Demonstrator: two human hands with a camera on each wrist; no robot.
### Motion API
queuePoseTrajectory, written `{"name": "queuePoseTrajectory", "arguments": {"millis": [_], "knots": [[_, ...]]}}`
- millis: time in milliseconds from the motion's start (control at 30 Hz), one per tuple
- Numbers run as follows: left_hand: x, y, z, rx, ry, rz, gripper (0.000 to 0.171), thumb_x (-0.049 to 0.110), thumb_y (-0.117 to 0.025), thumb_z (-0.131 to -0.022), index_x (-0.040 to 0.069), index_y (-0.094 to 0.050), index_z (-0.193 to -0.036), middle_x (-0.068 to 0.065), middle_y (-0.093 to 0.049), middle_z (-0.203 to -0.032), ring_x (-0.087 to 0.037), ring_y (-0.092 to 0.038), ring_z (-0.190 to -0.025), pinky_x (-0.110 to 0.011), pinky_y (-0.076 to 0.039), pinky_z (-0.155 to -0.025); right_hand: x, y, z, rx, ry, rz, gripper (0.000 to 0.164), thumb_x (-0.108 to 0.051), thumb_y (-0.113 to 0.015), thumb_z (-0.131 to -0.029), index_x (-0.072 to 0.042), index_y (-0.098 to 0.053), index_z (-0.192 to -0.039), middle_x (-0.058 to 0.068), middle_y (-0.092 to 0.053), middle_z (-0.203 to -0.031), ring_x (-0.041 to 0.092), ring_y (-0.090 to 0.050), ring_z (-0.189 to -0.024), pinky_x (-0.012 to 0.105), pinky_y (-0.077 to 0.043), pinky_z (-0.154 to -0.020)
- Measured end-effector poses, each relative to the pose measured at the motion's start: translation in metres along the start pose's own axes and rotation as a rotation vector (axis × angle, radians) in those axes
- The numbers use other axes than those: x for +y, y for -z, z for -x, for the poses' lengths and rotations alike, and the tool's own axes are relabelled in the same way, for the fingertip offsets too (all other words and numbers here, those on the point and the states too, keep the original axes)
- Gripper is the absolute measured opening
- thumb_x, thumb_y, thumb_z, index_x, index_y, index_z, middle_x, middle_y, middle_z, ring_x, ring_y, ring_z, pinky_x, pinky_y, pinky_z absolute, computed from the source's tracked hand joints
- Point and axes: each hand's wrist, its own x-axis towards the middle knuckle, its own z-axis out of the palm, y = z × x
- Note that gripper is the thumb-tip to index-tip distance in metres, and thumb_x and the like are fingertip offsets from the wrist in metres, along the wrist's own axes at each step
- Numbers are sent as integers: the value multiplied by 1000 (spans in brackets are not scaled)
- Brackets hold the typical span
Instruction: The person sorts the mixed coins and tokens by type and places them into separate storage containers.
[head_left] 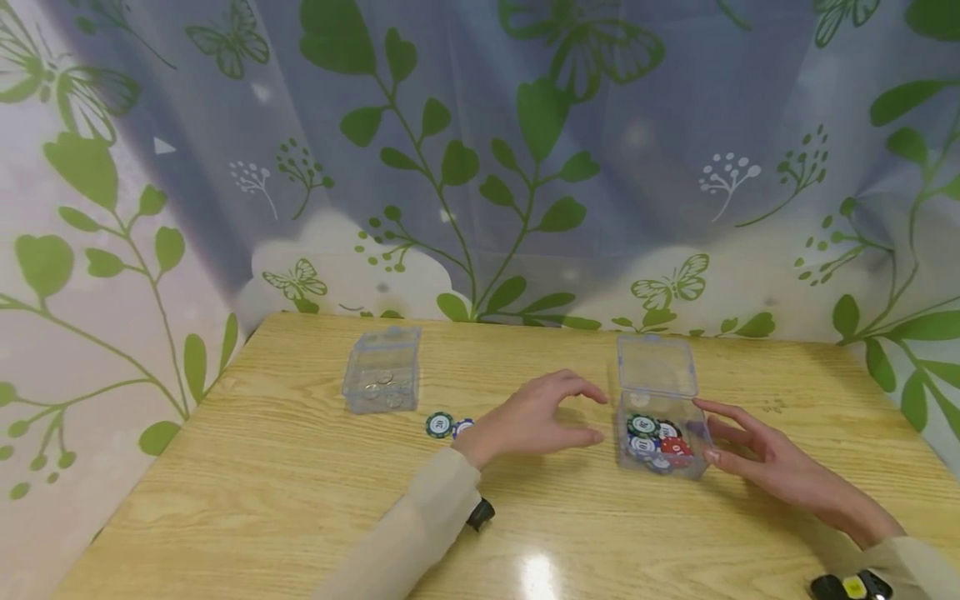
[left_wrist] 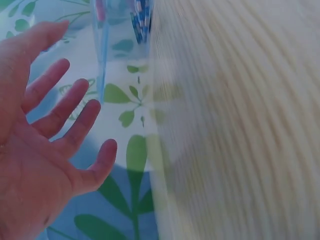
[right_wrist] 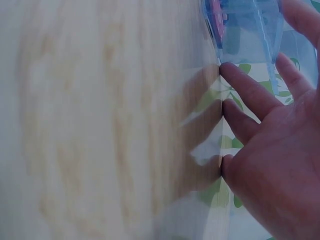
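Note:
A clear plastic box point(head_left: 662, 473) stands on the right side of the table with its lid point(head_left: 657, 367) tipped up and back. Inside lie several poker chips, among them a green one point(head_left: 643, 426) and a red one point(head_left: 677, 451). My right hand point(head_left: 780, 467) is at the box's right side, index finger and thumb against its wall; in the right wrist view other fingertips rest on the tabletop. To the left of the box my left hand point(head_left: 528, 421) hovers with thumb and fingers apart, holding nothing. Its fingers spread loosely in the left wrist view.
On the left stands a second clear box point(head_left: 382, 408), lid raised, with several coin-like discs in it. A green-edged chip point(head_left: 439, 425) and a blue-edged chip point(head_left: 462, 427), partly behind my left wrist, lie on the wooden table point(head_left: 262, 467). A patterned curtain point(head_left: 480, 167) hangs behind.

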Motion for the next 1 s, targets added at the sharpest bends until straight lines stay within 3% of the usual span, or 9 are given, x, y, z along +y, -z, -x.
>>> {"name": "queuePoseTrajectory", "arguments": {"millis": [167, 367, 600, 1000], "knots": [[-4, 4, 8, -18, 12, -173, 57, 54, -68, -93, 34, -55, -145, 8, -44, -160, -24, -40, -150, -63, -33, -115, 0, 0, 0, 0, 7, -2, 66, -23, -55, -107, -17, -22, -164, 38, -29, -159, 63, -27, -143, 68, -48, -97], [-12, 9, 19, -55, 21, -270, 66, 63, -64, -93, 38, -48, -152, 10, -22, -171, -28, -16, -160, -69, -22, -119, 0, 1, 0, -6, -6, 3, 67, -24, -55, -107, -17, -21, -164, 38, -27, -160, 63, -26, -143, 69, -47, -97], [-25, 16, 34, -72, 83, -234, 71, 61, -66, -92, 37, -44, -155, 5, -20, -172, -29, -13, -161, -76, -15, -117, 0, 0, 0, -12, -11, 6, 67, -25, -55, -107, -17, -21, -164, 37, -28, -160, 62, -27, -143, 64, -50, -97], [-55, 35, 60, -37, 166, -101, 72, 57, -69, -91, 32, -46, -154, -4, -26, -171, -34, -18, -159, -76, -15, -117, 0, 1, 0, -18, -19, 0, 66, -25, -54, -108, -17, -20, -164, 38, -27, -160, 63, -26, -144, 67, -48, -98]]}}
